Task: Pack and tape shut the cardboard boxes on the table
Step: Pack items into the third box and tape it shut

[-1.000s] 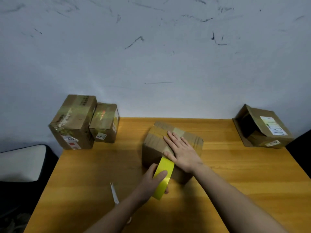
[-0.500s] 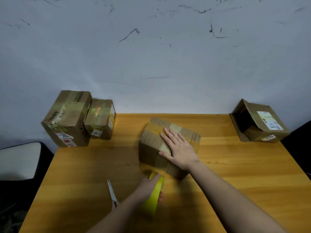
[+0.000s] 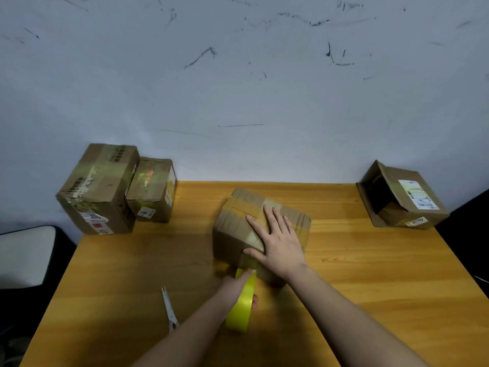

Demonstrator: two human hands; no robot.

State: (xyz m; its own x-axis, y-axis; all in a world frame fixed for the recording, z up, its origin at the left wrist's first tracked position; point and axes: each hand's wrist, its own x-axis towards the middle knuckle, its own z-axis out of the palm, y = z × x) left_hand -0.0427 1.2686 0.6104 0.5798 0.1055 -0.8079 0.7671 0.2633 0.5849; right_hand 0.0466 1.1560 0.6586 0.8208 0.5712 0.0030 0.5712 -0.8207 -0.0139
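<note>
Since half a second ago the left hand point(image 3: 239, 288) has kept its grip on the yellow tape roll point(image 3: 241, 304), and a clear strip of tape now runs from the roll up the near face of the middle box point(image 3: 248, 229); a second ago the roll was held higher, against that box's top near edge. The left fingers curl round the roll, index along its upper rim, fingertips showing past its right side. The right hand point(image 3: 277, 241) has stayed flat on the box top, fingers straight and slightly spread, thumb at the near top edge just above where the strip begins.

The middle box sits on the table point(image 3: 370, 274) near the middle of its far edge, turned at an angle, flaps closed and banded with tape. Scissors point(image 3: 169, 308) lie closed on the table left of the left forearm.

At the far left corner stand a large taped box point(image 3: 98, 189), whose red-and-white label reads "300", and a smaller taped box point(image 3: 153, 192) touching its right side. At the far right corner an open box point(image 3: 402, 200) lies on its side, its white shipping label too small to read.
</note>
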